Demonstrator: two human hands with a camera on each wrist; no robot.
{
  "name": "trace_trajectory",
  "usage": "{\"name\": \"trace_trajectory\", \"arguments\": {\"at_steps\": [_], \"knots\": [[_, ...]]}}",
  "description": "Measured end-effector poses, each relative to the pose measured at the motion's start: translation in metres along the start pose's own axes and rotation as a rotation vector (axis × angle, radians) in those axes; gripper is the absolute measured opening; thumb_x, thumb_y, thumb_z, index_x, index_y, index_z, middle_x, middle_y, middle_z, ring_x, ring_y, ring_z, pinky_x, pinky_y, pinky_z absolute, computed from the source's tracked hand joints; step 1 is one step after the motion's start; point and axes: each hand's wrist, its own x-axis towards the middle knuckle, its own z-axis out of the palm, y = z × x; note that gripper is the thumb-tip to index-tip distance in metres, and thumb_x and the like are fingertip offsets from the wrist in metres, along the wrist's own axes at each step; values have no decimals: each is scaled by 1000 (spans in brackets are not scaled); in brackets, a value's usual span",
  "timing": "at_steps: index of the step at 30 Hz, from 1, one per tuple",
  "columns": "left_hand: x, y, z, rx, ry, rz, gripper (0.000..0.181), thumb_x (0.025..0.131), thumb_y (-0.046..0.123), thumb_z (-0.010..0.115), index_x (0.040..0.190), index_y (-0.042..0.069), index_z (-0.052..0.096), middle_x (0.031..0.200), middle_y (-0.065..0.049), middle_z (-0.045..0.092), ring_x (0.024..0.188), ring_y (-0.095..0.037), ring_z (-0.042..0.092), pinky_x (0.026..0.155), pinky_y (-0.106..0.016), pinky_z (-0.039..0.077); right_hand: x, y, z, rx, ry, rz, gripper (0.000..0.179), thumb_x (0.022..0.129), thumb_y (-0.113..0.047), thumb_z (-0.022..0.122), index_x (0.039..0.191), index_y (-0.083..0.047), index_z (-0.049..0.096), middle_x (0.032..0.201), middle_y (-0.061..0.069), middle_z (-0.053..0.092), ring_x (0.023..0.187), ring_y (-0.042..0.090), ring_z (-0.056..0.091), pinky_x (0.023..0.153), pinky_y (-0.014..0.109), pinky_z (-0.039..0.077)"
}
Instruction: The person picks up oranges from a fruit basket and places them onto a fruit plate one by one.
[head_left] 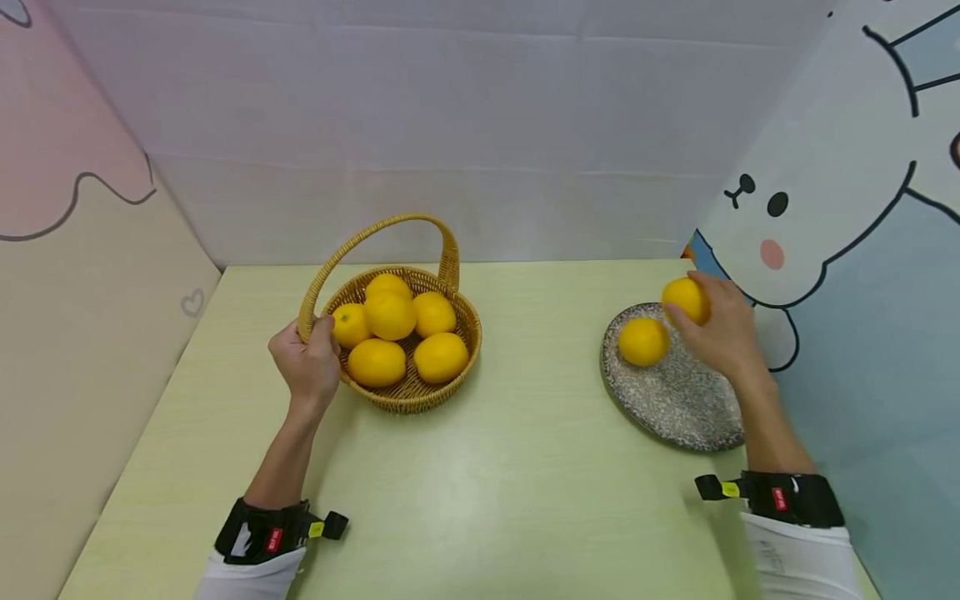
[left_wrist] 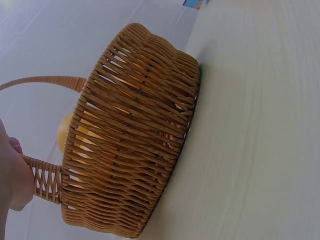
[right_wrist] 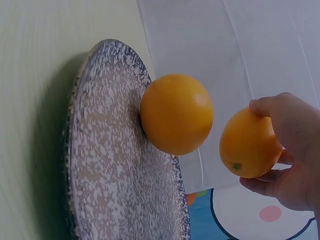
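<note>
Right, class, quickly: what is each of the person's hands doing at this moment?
Left hand: closed, holding the wicker basket's handle.
Right hand: holding an orange, clear of the speckled plate.

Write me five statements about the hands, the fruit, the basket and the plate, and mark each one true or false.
1. The right hand holds an orange. True.
2. The speckled plate bears three oranges. False: just one orange rests on it.
3. The left hand grips the handle of the wicker basket. True.
4. The basket has only two oranges in it. False: six oranges show inside.
5. The held orange touches the one on the plate. False: the right wrist view shows a gap between them.
</note>
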Motion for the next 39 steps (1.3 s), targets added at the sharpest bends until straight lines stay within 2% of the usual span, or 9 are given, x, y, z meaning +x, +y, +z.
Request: {"name": "trace_trajectory", "arguments": {"at_steps": [2,8,12,15,18,32,39], "knots": [[-1,8,3,3,1,4,45,93,-11,49,52,8,43,42,11,40,33,0,31,30,-12,20,0,6,-1,0,1,17,65,98,-30,66,152,0,47,145,31,46,117,49,45,82,64,42],[-2,10,3,31,8,2,45,93,-10,49,53,9,43,42,11,40,33,0,31,31,-11,21,0,17,-2,-21,-16,51,66,100,-34,63,153,1,44,148,31,44,119,50,43,82,65,42],[-1,-1,0,28,11,-8,45,94,-10,49,53,9,44,42,11,40,33,0,31,31,-11,21,1,22,0,-35,-55,75,68,101,-38,60,154,1,42,146,34,43,115,52,43,79,66,42],[1,-13,-4,26,8,-17,45,95,-9,50,54,9,44,43,10,39,33,-2,31,30,-12,20,2,26,3,-44,-78,70,68,101,-38,60,153,3,42,144,36,44,114,52,44,78,65,42],[2,-19,-7,40,4,-16,45,96,-7,52,54,9,45,42,9,39,32,-4,30,29,-14,20,4,30,6,-41,-94,61,67,101,-35,61,152,6,43,141,38,45,113,51,44,79,64,42],[2,-19,-8,15,-10,-3,43,96,-4,55,55,9,47,42,6,39,32,-6,31,29,-16,20,9,43,22,-65,-170,88,69,102,-36,60,149,12,42,132,37,50,108,49,47,83,64,41],[2,-19,-8,17,-9,-1,43,96,-4,55,55,8,46,43,6,40,32,-6,31,29,-16,20,13,45,26,-77,-197,103,70,102,-39,58,148,12,43,129,38,52,103,49,50,79,62,42]]}}
